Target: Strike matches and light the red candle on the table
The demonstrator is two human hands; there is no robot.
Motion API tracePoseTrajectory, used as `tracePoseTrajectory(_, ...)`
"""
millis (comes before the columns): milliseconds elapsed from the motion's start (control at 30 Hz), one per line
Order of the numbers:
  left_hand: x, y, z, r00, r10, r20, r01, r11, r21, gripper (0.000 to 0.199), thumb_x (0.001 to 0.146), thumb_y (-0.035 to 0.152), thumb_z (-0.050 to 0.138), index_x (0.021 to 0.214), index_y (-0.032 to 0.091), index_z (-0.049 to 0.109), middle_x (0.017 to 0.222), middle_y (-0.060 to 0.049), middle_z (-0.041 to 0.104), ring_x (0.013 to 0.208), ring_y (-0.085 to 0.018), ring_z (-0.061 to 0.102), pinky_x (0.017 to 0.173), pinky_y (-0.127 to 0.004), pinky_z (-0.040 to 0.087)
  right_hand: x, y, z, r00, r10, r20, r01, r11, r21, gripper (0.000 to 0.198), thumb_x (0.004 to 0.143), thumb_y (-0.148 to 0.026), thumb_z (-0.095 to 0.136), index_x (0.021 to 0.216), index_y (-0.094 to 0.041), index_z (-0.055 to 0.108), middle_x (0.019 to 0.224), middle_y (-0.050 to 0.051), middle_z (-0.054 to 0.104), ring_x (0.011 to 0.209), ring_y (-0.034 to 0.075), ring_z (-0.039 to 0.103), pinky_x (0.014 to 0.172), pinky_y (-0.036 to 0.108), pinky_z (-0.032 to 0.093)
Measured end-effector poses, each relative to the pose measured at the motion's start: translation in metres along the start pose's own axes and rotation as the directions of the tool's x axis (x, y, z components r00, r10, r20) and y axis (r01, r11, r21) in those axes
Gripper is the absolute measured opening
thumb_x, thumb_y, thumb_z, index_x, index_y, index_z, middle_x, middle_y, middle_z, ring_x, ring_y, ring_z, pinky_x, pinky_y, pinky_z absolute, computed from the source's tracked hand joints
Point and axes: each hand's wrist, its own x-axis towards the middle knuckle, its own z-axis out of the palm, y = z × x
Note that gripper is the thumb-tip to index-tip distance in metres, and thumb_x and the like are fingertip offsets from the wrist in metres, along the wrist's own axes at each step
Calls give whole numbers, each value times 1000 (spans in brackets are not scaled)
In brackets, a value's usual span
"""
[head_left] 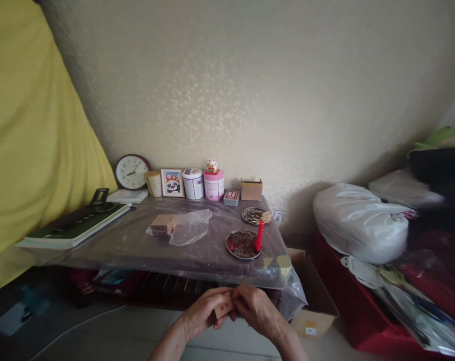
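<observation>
In the head view, a pale patterned wall (287,100) rises behind a table (133,255) spread with clear plastic, with a yellow curtain (32,125) at the left. Along the wall side of the table stand a round clock (133,172), a framed panda picture (172,183), a white canister (193,184) and a pink canister (214,186) topped by a lucky cat figurine (212,166). Nearer the front, a red candle (259,237) stands upright at the right side of a round metal plate (246,257); a second plate (246,221) just behind holds a bundle of thin wooden sticks (265,216). Left of them, a brown block-shaped pack (163,224) lies against crumpled clear plastic wrap (192,228).

Below the table's front edge, the left hand (208,307) grips a small tan matchbox-like box (223,307) with red marks, thumb on top and fingers underneath. The right hand (255,307) has its fingers curled in at the box's right end; whether they pinch anything cannot be told.
</observation>
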Motion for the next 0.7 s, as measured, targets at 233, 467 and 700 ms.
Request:
tracePoseTrajectory(233,-1,0,-8,998,-57,18,57,998,34,31,79,32,45,98,14,60,64,-5,65,38,-6,38,38,-20,24,-1,0,1,1000,-20,17,20,1000,1,10,83,-13,47,79,-19,55,77,0,62,69,12,56,65,19,41)
tracePoseTrajectory(467,-3,3,-13,999,-41,34,38,996,77,35,77,23,43,108,15,56,63,-4,65,39,-7,39,37,-19,22,-1,3,-4,1000,-15,-3,16,996,88,14,88,-20,44,80,-19,56,79,1,61,71,13,56,67,23,41)
tracePoseTrajectory(700,-3,7,-11,998,46,-34,-45,998,34,37,80,24,41,113,14,51,65,-5,66,40,-7,42,38,-20,24,5,5,1,980,177,-94,-125,908,400,19,88,-33,46,90,-19,59,82,2,63,75,15,59,71,25,44)
